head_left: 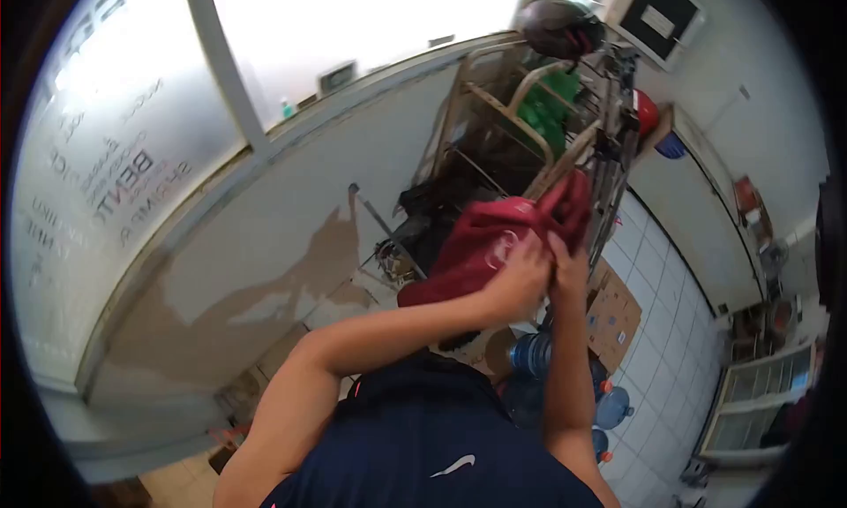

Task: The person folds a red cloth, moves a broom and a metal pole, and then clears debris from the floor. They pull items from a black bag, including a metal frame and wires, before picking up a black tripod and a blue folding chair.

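Observation:
A maroon cloth item (pixel 463 252) with a pale print is bunched up in front of me; its folds hide whether it is a garment or a bag. My left hand (pixel 522 278) reaches across from the left, fingers closed at the cloth just right of the print. Close beside it, my right hand (pixel 567 263) pinches the gathered edge of the same cloth. One gathered part rises above my hands toward the upper right, while the wider part hangs to the lower left.
Behind the cloth stands a metal frame (pixel 503 111) holding a green plastic bag (pixel 549 111). A dark helmet (pixel 560 27) sits on top. Large water jugs (pixel 613 408) and flattened cardboard (pixel 615 318) are on the tiled floor (pixel 657 278). A low wall with windows runs along the left.

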Motion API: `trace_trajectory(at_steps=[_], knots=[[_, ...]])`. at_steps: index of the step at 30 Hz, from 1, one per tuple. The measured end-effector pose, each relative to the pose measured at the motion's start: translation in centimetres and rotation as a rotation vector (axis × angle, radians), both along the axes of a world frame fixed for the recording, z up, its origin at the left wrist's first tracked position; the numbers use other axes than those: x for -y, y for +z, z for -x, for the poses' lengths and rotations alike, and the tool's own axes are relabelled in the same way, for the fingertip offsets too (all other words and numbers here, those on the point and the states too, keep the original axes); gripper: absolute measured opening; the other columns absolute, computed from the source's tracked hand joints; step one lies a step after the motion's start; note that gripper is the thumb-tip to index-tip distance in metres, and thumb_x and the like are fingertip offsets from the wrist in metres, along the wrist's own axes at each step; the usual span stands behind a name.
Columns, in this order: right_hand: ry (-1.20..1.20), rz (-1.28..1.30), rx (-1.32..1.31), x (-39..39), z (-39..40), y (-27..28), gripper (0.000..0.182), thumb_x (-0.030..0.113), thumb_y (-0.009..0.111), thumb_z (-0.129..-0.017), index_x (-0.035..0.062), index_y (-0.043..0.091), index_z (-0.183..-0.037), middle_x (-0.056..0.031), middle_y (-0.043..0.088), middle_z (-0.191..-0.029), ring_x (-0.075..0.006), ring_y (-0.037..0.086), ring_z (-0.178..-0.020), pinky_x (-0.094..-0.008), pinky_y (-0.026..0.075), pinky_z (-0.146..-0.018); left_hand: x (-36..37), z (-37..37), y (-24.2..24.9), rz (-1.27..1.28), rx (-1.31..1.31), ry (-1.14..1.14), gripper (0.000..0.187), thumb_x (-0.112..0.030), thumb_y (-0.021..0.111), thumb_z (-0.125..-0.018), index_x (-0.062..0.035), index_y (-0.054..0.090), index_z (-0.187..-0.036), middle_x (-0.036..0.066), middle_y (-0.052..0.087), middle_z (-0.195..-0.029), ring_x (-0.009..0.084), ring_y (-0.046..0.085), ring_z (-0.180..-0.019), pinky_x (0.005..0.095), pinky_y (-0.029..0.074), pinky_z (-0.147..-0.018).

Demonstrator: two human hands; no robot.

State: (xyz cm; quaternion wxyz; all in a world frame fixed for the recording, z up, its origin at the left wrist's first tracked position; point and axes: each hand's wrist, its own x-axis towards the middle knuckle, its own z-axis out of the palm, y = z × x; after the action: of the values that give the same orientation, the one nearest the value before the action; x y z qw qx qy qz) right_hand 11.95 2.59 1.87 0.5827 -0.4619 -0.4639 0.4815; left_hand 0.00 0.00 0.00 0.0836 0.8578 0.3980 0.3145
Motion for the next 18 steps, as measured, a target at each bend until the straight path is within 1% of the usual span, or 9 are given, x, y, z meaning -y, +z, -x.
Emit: trace_trajectory(at_steps=[1,4,7,8,9,11,14,17,18], knots=[[-0.003,-0.005,-0.012,0.2,-2.1,-0.8,0.042,0.013,0.065,-0.082,-0.0014,0.05,-0.119,-0.009,0.061,-0.105,-0.0193,0.06,-0.091,-0.0317,0.047,-0.082,0.8,-1.3,-0.1,-0.024,-0.062,-0.08,0.066,-0.015,0.064,-0.07,0.0112,0.039,-0.124,0.034,0.038,-0.126,0.0469,0.032,-0.124,0.0477,0.024,-0.107],[-0.016,0.011,-0.095,0.1,-4.5,-3.2,0.037,0.007,0.059,-0.085,-0.0002,0.05,-0.12,-0.0101,0.059,-0.11,-0.0215,0.058,-0.098,-0.0326,0.047,-0.086,1.1,-0.8,-1.6,0.014,0.369,-0.225,0.057,-0.014,0.067,-0.07,0.0059,0.046,-0.12,0.029,0.041,-0.124,0.0441,0.035,-0.122,0.0445,0.029,-0.105],[-0.022,0.062,-0.345,1.2,-5.5,-3.1,0.036,0.003,0.055,-0.086,0.0008,0.049,-0.121,-0.0117,0.057,-0.116,-0.0239,0.056,-0.106,-0.0363,0.046,-0.092,-1.2,3.1,-2.9,0.275,0.672,-0.353,0.057,-0.013,0.071,-0.069,-0.0002,0.048,-0.12,0.024,0.041,-0.125,0.0397,0.036,-0.123,0.0408,0.03,-0.104],[-0.058,0.144,-0.374,2.0,-5.8,-2.1,0.037,0.005,0.052,-0.087,0.0018,0.048,-0.124,-0.0132,0.054,-0.122,-0.0257,0.052,-0.113,-0.0406,0.044,-0.096,-1.4,4.4,-2.7,0.173,0.683,-0.192,0.066,-0.015,0.077,-0.065,-0.0051,0.046,-0.122,0.02,0.039,-0.128,0.0359,0.035,-0.124,0.0392,0.03,-0.104],[-0.056,0.158,-0.422,2.1,-6.2,-2.2,0.036,0.006,0.052,-0.088,0.0015,0.048,-0.123,-0.0132,0.054,-0.121,-0.026,0.053,-0.112,-0.0409,0.044,-0.096,-2.3,5.2,-3.5,0.16,0.686,-0.108,0.085,-0.027,0.082,-0.061,-0.0063,0.038,-0.131,0.02,0.032,-0.136,0.0351,0.029,-0.13,0.0403,0.027,-0.106],[-0.054,0.185,-0.517,2.2,-7.6,-2.5,0.036,0.009,0.051,-0.088,0.001,0.048,-0.123,-0.0134,0.055,-0.12,-0.0264,0.054,-0.11,-0.0416,0.044,-0.096,-3.8,5.5,-6.5,0.289,0.799,-0.149,0.103,-0.037,0.085,-0.055,-0.0085,0.03,-0.138,0.02,0.022,-0.144,0.035,0.02,-0.135,0.042,0.023,-0.109],[-0.057,0.121,-0.48,1.1,-9.6,-2.8,0.034,0.014,0.05,-0.089,-0.0002,0.051,-0.12,-0.0138,0.057,-0.118,-0.0272,0.056,-0.106,-0.0413,0.044,-0.095,-5.0,4.2,-9.3,0.376,0.396,-0.183,0.116,-0.042,0.086,-0.051,-0.0098,0.021,-0.142,0.02,0.016,-0.147,0.0353,0.011,-0.138,0.0405,0.019,-0.11],[-0.133,0.115,-0.499,0.3,-10.9,-2.3,0.034,0.017,0.048,-0.09,-0.0019,0.052,-0.118,-0.0158,0.058,-0.116,-0.0284,0.058,-0.104,-0.0413,0.044,-0.095,-5.1,0.5,-10.4,0.531,0.411,-0.303,0.103,-0.039,0.083,-0.057,-0.0056,0.03,-0.138,0.022,0.035,-0.138,0.0381,0.026,-0.132,0.0373,0.024,-0.108],[-0.128,0.122,-0.478,0.2,-11.8,-2.4,0.035,0.018,0.046,-0.09,-0.0019,0.052,-0.118,-0.0165,0.058,-0.116,-0.0288,0.058,-0.104,-0.0413,0.045,-0.094,-6.1,-0.9,-11.2,0.619,0.451,-0.427,0.094,-0.034,0.081,-0.06,-0.0052,0.033,-0.136,0.02,0.041,-0.133,0.0346,0.032,-0.128,0.0359,0.028,-0.105]])
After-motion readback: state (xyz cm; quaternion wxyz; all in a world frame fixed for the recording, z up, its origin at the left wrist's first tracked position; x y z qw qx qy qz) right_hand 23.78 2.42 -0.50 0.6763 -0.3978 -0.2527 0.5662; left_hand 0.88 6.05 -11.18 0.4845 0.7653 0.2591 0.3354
